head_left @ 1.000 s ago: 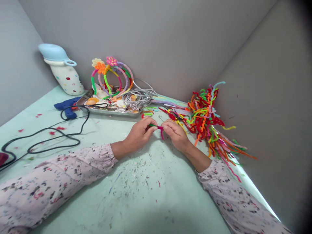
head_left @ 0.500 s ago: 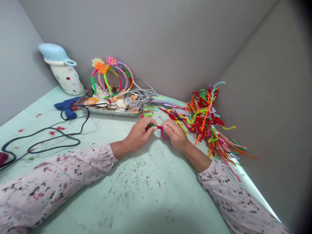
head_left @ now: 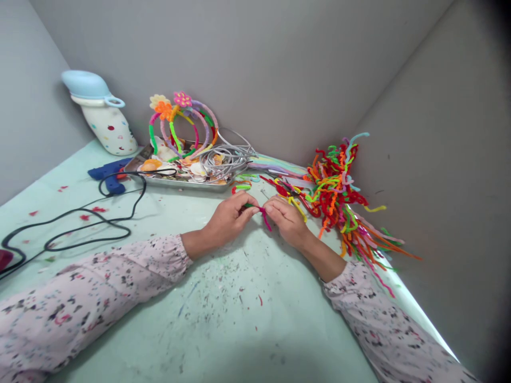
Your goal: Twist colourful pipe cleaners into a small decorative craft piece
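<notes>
Left hand (head_left: 229, 219) and right hand (head_left: 286, 221) pinched one green-and-pink pipe cleaner (head_left: 260, 208) between them; any join was probably hidden from view.

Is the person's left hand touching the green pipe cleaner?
Touching: the head view shows the left hand pinching the green pipe cleaner between its fingers.

**Fuzzy Chenille Sitting Against Dull Metal and Scuffed Paint**

The green and pink pipe cleaners (head_left: 262, 214) are showing a soft, matt pile, and the heaped pipe cleaners (head_left: 333, 197) are looking just as fuzzy. The metal tray (head_left: 179, 184) is giving off a dull sheen, while the grey coiled wire (head_left: 227, 161) is glinting faintly. The blue plastic glue gun (head_left: 109, 178) is looking smooth and satiny. The sleeve (head_left: 99, 276) is hanging in matt printed cloth. The pale green tabletop (head_left: 247, 324) is looking smooth but scuffed, rough with dried flecks.
</notes>
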Tool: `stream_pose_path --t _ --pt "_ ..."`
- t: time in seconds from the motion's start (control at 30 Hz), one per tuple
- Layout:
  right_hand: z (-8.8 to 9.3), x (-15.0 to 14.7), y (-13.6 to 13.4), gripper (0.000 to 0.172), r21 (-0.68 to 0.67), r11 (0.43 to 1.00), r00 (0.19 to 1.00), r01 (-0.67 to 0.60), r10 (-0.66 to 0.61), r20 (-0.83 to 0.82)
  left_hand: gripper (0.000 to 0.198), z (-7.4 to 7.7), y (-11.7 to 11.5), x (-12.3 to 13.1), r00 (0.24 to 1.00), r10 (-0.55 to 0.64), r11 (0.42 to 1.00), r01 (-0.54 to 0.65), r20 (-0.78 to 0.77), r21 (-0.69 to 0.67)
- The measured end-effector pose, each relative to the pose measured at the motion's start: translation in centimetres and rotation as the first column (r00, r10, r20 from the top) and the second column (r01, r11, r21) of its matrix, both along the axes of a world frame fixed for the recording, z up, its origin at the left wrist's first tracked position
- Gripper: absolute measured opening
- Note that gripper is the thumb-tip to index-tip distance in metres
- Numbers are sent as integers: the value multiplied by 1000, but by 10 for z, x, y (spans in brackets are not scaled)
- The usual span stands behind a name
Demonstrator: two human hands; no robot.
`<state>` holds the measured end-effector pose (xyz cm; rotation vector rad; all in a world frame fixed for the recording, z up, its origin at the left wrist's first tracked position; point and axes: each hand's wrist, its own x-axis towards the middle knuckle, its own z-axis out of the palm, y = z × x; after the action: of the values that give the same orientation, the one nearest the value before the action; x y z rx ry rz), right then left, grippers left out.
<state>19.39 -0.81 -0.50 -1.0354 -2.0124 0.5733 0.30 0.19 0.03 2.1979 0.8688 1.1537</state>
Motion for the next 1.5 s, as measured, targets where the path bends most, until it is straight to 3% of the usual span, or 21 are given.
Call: stream_pose_path --t 0.43,0.67,1.07,1.5 --pt "-1 -1 0 36 -64 998 1000 -10 10 -15 10 1 0 1 1000 -8 1000 8 8 -14" --pt "0 3 -1 26 -21 999 995 -27 25 -95 11 1 -2 0 999 -9 999 10 38 -47" --pt "1 4 -3 17 288 956 999 48 -39 -37 16 1 -3 -3 986 2 973 37 168 -226" --pt "-1 1 1 9 448 890 993 81 -111 42 17 2 -4 -1 989 -9 977 41 150 -210"
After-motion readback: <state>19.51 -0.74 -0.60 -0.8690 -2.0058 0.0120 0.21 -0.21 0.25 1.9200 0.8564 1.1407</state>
